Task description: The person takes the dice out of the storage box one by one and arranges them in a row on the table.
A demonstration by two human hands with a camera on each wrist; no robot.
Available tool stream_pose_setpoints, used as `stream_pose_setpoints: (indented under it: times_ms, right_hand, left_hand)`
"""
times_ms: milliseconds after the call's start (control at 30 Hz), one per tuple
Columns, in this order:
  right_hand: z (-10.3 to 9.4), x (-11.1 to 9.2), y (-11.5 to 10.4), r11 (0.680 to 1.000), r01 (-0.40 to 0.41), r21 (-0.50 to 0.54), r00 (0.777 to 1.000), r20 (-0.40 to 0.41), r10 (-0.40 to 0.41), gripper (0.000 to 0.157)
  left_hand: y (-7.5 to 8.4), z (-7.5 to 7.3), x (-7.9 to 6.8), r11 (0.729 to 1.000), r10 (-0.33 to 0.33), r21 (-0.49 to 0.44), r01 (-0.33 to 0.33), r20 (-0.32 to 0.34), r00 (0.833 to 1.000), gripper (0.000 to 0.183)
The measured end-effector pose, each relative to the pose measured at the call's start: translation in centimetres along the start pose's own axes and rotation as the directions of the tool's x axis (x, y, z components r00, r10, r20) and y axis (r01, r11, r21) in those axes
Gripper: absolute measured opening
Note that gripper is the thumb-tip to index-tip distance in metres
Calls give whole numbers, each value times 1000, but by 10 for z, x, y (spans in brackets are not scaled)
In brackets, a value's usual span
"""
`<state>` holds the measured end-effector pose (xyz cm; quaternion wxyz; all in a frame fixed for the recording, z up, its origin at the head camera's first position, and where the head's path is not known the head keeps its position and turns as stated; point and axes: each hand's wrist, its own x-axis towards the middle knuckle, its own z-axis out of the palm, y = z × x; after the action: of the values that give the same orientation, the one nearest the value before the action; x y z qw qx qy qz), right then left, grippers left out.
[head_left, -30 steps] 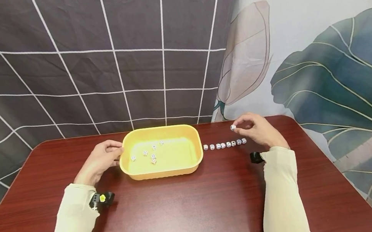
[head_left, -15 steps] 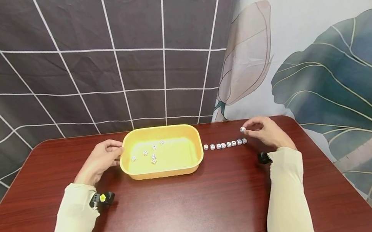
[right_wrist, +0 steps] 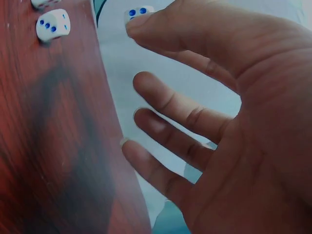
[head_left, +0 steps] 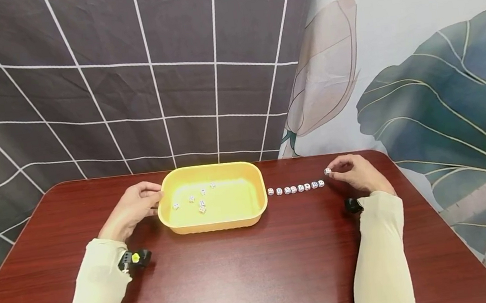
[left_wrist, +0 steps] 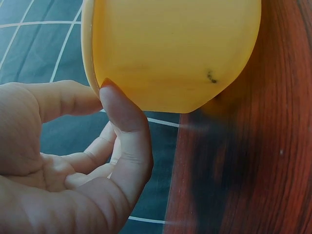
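Note:
My left hand (head_left: 133,209) pinches the left rim of a yellow plastic tub (head_left: 216,226) between thumb and forefinger, as the left wrist view also shows. Inside the tub lie several white dice (head_left: 191,198), scattered towards its left half. To the right of the tub, a row of several white dice (head_left: 300,188) runs along the table. My right hand (head_left: 359,173) holds one die (head_left: 327,172) between thumb and index finger, just past the right end of that row and slightly above the table. Its other fingers are spread apart in the right wrist view.
The dark red wooden table (head_left: 240,278) ends at a far edge close behind the tub. A dark grey gridded cloth (head_left: 118,96) hangs behind it, and a white cloth with leaf prints (head_left: 440,92) hangs at the right. Both wrists wear black cameras.
My right hand has moved right and down with the die, from above the row to beside its right end. My left hand stays on the tub's rim.

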<state>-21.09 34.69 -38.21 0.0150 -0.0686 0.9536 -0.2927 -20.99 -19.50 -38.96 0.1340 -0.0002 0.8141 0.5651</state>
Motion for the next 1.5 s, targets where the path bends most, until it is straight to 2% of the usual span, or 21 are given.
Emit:
stream_pose_setpoints:
  times_ms: [267, 533, 800, 1200, 1500]
  right_hand:
    - [11, 2, 11, 1000, 24, -5, 998, 59, -24, 10]
    - [13, 3, 16, 999, -28, -18, 996, 83, 30, 11]
    - [13, 4, 15, 997, -53, -59, 996, 67, 57, 11]
    - [12, 3, 14, 997, -54, -53, 997, 54, 57, 14]
    - [5, -3, 7, 1000, -24, 3, 998, 55, 24, 22]
  left_hand:
    - [-2, -3, -4, 1000, 5, 14, -5, 1, 1000, 42]
    - [0, 0, -3, 1000, 4, 21, -4, -6, 1000, 40]
    - [0, -1, -4, 1000, 6, 10, -6, -3, 1000, 41]
    - [-1, 0, -2, 1000, 7, 10, -7, -1, 1000, 40]
    - [-3, 0, 1, 1000, 6, 3, -6, 2, 1000, 41]
